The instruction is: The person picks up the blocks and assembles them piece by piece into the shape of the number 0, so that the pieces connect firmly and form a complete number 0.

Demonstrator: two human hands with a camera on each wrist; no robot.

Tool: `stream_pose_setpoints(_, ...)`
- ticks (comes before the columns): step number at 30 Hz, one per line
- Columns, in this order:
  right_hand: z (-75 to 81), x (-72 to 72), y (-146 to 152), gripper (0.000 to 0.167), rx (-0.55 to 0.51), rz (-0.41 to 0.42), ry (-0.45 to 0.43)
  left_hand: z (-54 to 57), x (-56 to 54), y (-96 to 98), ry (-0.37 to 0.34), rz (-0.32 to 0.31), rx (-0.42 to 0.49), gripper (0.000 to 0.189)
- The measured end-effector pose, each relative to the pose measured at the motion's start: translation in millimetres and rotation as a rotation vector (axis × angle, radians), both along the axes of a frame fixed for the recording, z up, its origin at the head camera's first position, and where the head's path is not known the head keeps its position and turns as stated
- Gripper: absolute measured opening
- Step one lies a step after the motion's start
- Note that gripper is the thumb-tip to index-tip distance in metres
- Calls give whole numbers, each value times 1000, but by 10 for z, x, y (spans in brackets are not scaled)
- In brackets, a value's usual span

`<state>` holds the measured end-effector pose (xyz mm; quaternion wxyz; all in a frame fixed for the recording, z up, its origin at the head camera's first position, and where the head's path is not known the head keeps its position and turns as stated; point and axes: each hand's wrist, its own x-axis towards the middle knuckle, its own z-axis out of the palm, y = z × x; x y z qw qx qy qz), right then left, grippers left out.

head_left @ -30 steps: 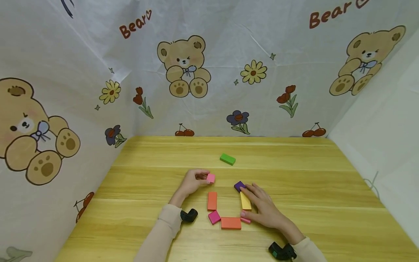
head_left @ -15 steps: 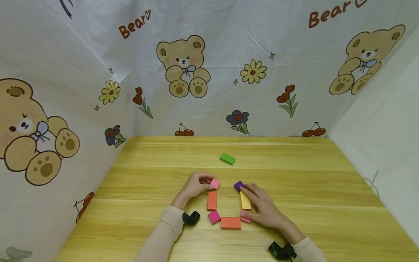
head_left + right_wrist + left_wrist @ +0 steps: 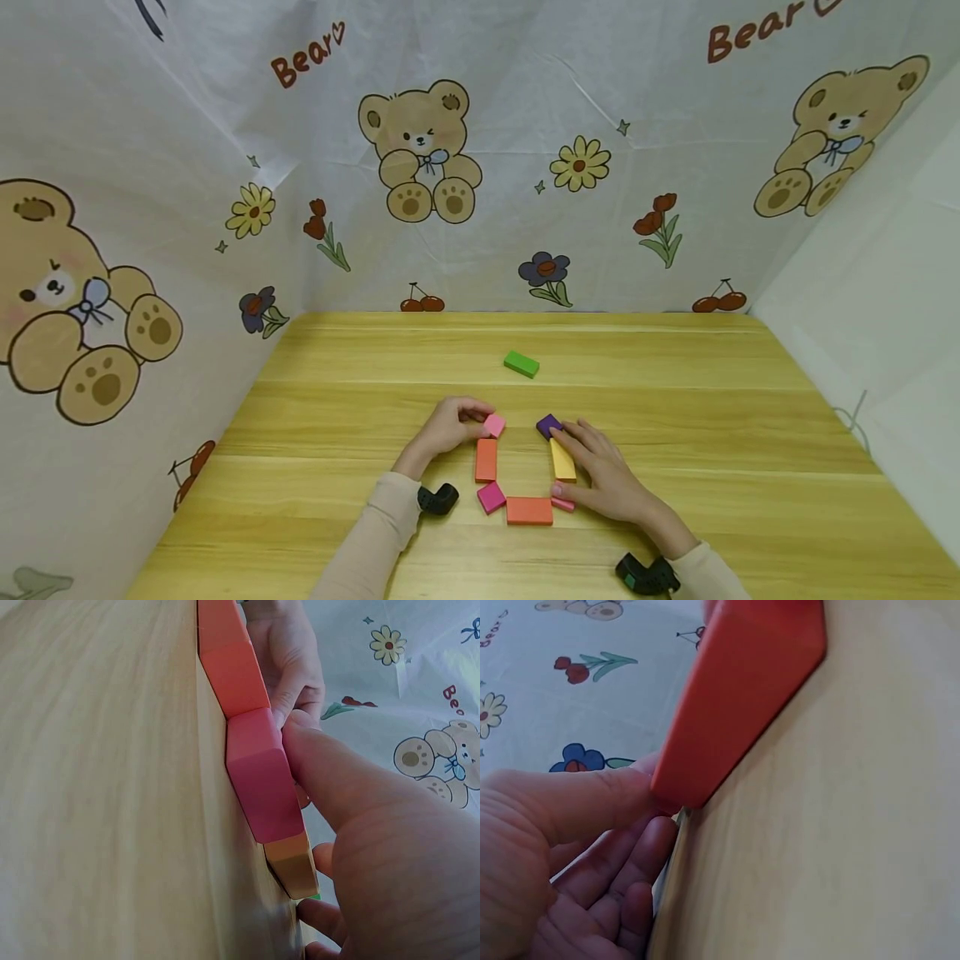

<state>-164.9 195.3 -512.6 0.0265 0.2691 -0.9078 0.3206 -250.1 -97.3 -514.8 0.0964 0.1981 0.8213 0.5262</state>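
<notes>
My left hand (image 3: 450,425) pinches a light pink block (image 3: 494,426) between thumb and fingers, right at the far end of an upright-running orange block (image 3: 486,460). In the left wrist view that orange block (image 3: 739,697) hides the pink one, and the left thumb shows behind it. My right hand (image 3: 603,471) lies spread over the right side of the block ring. Its thumb touches a pink block (image 3: 562,505), also seen as the pink block (image 3: 262,776) in the right wrist view. Its index finger reaches a purple block (image 3: 549,426), beside a yellow block (image 3: 562,461).
A magenta block (image 3: 491,497) and a second orange block (image 3: 529,511) form the near side of the ring. Farther back on the wooden table (image 3: 675,400) lies a green block (image 3: 521,364). A bear-print cloth (image 3: 502,233) hangs behind the table.
My left hand has moved right and toward me, bringing the light pink block to the far end of the left orange block. The right hand has stayed in place.
</notes>
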Motion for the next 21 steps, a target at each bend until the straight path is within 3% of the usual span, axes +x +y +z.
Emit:
stream_pose_setpoints(11, -9, -4, -5, 79, -2, 3, 9, 6, -7, -35, -22, -44, -7, 29)
stream_pose_setpoints(21, -11, -4, -1, 80, 5, -4, -1, 8, 9, 5, -47, -3, 3, 28)
